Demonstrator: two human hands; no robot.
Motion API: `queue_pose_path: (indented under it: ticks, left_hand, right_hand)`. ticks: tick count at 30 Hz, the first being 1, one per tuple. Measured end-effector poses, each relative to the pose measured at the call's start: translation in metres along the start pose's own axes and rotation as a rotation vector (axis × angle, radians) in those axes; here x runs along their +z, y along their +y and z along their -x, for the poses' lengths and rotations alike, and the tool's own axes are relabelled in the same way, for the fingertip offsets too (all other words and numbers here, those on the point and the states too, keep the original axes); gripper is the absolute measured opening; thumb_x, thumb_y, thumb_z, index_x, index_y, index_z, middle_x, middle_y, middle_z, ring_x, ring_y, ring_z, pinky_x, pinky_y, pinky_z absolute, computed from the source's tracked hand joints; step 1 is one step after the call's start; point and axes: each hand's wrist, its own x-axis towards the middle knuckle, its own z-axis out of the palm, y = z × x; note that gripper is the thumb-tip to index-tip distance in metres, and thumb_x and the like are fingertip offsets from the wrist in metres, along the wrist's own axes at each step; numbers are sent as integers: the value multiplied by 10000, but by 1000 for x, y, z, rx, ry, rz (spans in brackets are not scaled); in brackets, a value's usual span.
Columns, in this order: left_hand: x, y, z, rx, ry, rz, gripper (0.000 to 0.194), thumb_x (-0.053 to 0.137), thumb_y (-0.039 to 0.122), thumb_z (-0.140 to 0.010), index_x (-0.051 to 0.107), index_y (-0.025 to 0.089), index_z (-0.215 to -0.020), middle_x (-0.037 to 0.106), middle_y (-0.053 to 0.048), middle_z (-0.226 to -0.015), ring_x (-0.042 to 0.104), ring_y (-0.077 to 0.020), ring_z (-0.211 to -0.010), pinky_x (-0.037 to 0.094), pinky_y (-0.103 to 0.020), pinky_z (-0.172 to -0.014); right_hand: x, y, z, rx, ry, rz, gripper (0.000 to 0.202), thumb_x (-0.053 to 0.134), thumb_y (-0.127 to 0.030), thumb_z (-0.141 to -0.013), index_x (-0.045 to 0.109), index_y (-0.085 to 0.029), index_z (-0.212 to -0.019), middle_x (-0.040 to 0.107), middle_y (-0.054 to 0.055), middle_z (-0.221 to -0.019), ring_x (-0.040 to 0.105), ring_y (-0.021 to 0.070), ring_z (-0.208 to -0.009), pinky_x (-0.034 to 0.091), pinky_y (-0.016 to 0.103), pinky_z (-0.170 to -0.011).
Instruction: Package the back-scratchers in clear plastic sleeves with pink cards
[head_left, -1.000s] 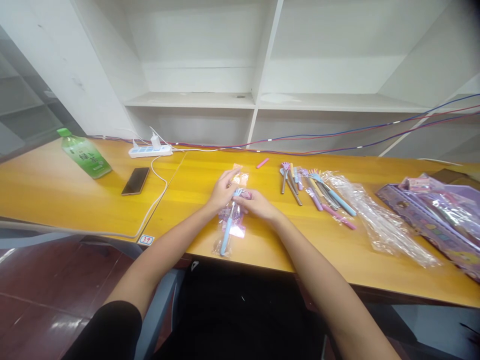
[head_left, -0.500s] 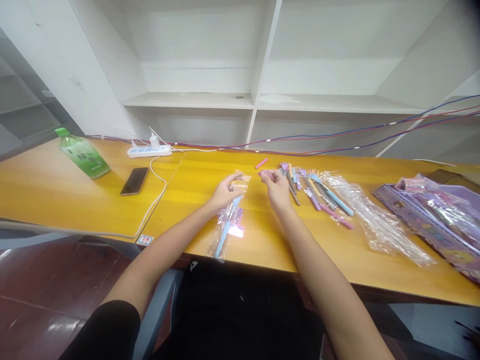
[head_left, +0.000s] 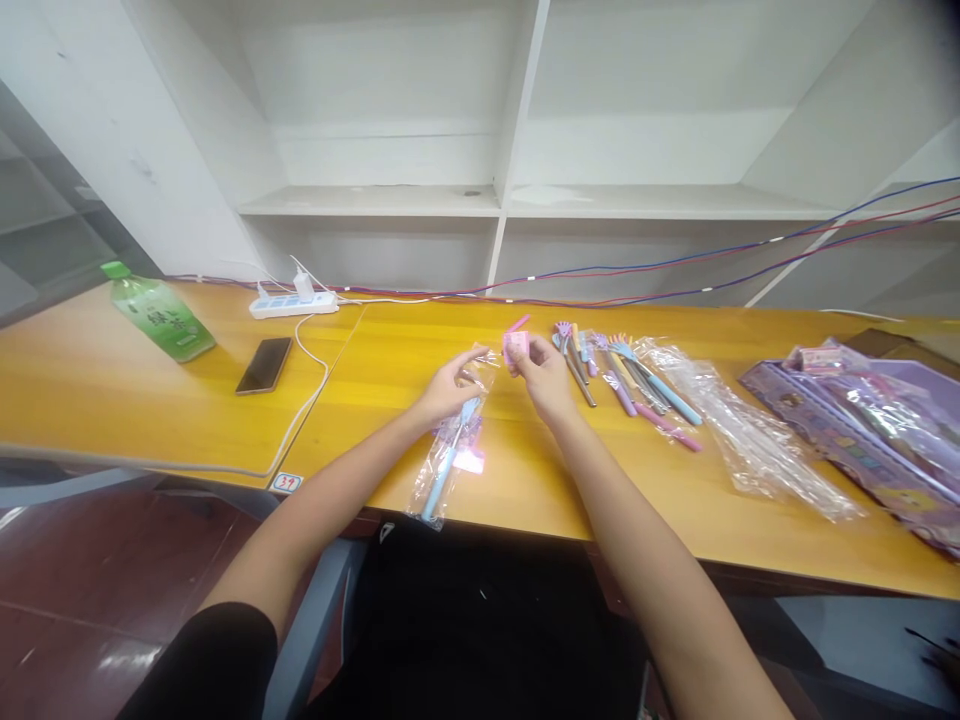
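My left hand (head_left: 448, 390) holds the upper end of a clear plastic bag (head_left: 420, 490), thumb and forefinger at its mouth. Inside the bag lies a back scratcher (head_left: 442, 478) with a light blue handle and a metal shaft. A purple-pink card (head_left: 470, 460) shows by the bag's middle; whether it is inside or under it I cannot tell. Just right of the bag's mouth, my right hand (head_left: 547, 378) pinches a small pink packet (head_left: 516, 346) with pale print, held above the table. Behind it a pink stick-like piece (head_left: 518, 323) lies on the table.
Several back scratchers (head_left: 626, 375) with pastel handles lie to the right, beside a pile of clear bags (head_left: 750, 440). A purple printed box (head_left: 840, 440) stands at far right. Leftward are a phone (head_left: 264, 366), a green bottle (head_left: 161, 315) and a power strip (head_left: 292, 305).
My right hand has turned the pink packet so that its printed face shows, and has moved slightly left. My left hand keeps its place at the bag, whose lower end has shifted slightly left.
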Motion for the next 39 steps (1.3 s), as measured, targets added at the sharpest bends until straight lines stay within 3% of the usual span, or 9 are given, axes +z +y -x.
queue_pose_path:
  ticks: [7, 11, 15, 22, 32, 37, 39]
  left_hand:
    - [3, 1, 0, -180, 8, 332, 640, 659, 186, -730, 642, 184, -1369, 728, -106, -1215, 702, -191, -900, 554, -333, -840]
    - [2, 3, -1, -169, 33, 373, 565, 653, 179, -721, 693, 191, -1285, 700, -99, -1304, 708, -195, -959, 555, -324, -859]
    - [1, 9, -1, -159, 7, 437, 552, 629, 174, -706, 713, 165, -1251, 727, -109, -1262, 706, -224, -1025, 545, -327, -880]
    - [-3, 9, -2, -174, -24, 550, 483, 611, 254, -761, 727, 123, -1211, 747, -157, -1234, 709, -280, -1088, 541, -391, -935]
    - [-4, 11, -1, -212, -37, 562, 490, 585, 271, -790, 719, 123, -1238, 742, -167, -1254, 705, -286, -1111, 549, -398, -918]
    - [-5, 13, -1, -234, -5, 588, 472, 575, 284, -787, 727, 128, -1205, 738, -160, -1268, 699, -288, -1115, 564, -388, -881]
    - [-5, 13, -1, -236, -7, 588, 478, 563, 291, -794, 723, 124, -1212, 730, -164, -1283, 697, -287, -1114, 568, -387, -875]
  right_hand:
    - [-1, 7, 0, -21, -80, 82, 439, 608, -656, -913, 641, -232, -1021, 628, 60, -1006, 628, 207, -858, 570, 317, -662]
    - [0, 14, -1, -104, -30, 148, 426, 680, -583, -902, 558, -239, -1120, 658, 60, -1023, 633, 207, -889, 536, 296, -632]
    - [0, 18, -1, -145, 21, 221, 446, 725, -580, -884, 494, -245, -1069, 683, 55, -998, 658, 210, -877, 528, 322, -681]
    - [1, 7, 3, -205, -28, 371, 396, 687, -570, -928, 571, -233, -1099, 725, 68, -988, 678, 230, -881, 509, 355, -715]
    - [-1, 1, 5, -248, 12, 461, 351, 640, -584, -955, 634, -238, -1013, 717, 66, -970, 639, 222, -811, 500, 359, -705]
    - [0, 2, 4, -259, -16, 412, 416, 680, -553, -937, 608, -244, -1206, 710, 61, -1020, 627, 211, -785, 498, 357, -686]
    - [-1, 3, 4, -256, -33, 425, 390, 682, -544, -938, 635, -246, -1183, 705, 65, -1026, 621, 212, -782, 505, 368, -703]
